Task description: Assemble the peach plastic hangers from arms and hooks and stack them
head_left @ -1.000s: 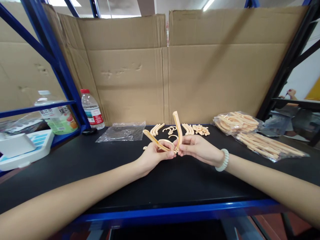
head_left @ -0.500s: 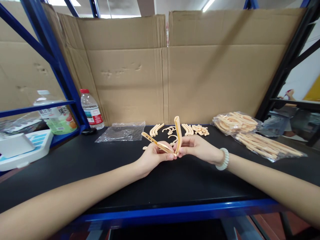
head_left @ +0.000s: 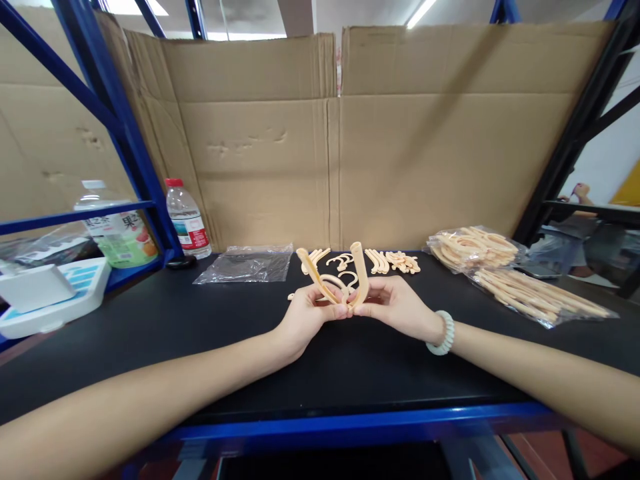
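Observation:
Over the middle of the black shelf top (head_left: 210, 333), both hands meet. My left hand (head_left: 306, 319) grips one long beige plastic strip (head_left: 314, 275) that slants up and to the left. My right hand (head_left: 395, 304), with a pale bead bracelet at the wrist, grips a second beige strip (head_left: 360, 273) that stands nearly upright. The lower ends of the two strips touch between my fingertips, forming a V. A small curved beige piece (head_left: 336, 281) shows between the strips; whether it is held or lies behind them is unclear.
Loose curved beige pieces (head_left: 385, 260) lie in a row behind my hands. Two clear bags of beige parts (head_left: 473, 245) (head_left: 535, 293) sit at the right, an empty clear bag (head_left: 247, 263) at the left. A water bottle (head_left: 187, 220) stands by the blue post. Cardboard lines the back.
The left strip has swung upward, narrowing the V. Both hands sit slightly lower in the picture.

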`<state>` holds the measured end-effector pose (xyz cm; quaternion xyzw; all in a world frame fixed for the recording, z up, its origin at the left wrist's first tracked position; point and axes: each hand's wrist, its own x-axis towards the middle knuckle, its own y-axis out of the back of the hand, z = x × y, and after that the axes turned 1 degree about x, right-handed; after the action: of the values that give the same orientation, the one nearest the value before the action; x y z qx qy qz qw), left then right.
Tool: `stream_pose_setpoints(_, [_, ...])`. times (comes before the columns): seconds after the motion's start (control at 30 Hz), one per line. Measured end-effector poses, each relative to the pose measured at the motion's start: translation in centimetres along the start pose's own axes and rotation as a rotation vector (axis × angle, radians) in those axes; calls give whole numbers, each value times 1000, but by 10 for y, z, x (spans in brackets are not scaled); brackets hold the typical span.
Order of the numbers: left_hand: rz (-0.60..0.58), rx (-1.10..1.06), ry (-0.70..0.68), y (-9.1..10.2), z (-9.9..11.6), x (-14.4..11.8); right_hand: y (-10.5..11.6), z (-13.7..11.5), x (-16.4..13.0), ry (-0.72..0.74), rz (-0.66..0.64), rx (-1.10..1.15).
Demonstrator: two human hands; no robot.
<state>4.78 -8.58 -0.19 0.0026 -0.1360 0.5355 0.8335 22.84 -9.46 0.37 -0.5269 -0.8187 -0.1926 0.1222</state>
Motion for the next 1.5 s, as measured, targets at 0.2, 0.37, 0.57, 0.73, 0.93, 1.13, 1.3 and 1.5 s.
stream_pose_setpoints(0.2, [15, -57, 43, 0, -1, 0, -3, 1, -1, -21, 38, -4])
stream_pose_setpoints(0.37, [9, -74, 59, -2, 1, 1, -3, -1, 0, -52, 103, -19])
stream_pose_setpoints(0.57, [11, -66, 63, -4, -1, 1, -5, 0, 2, -97, 179, 20])
stream_pose_setpoints(0.73, [38, -67, 73, -2, 11, 4, 4, -7, 4, -129, 194, 92])
stream_pose_setpoints(0.93, [177, -55, 26, 22, 38, 23, 42, -22, 13, -176, 103, 152])
stream_pose_setpoints(1.13, [289, -110, 73, 48, 60, 41, 80, -23, 21, -127, 147, -73])
stream_pose_setpoints(1.3, [80, 126, 110, 79, 70, 48, 106, -21, 23, -95, -7, -490])
stream_pose_setpoints(1.5, [-284, 916, -16, 99, 67, 50, 112, -14, 23, -32, -261, -812])
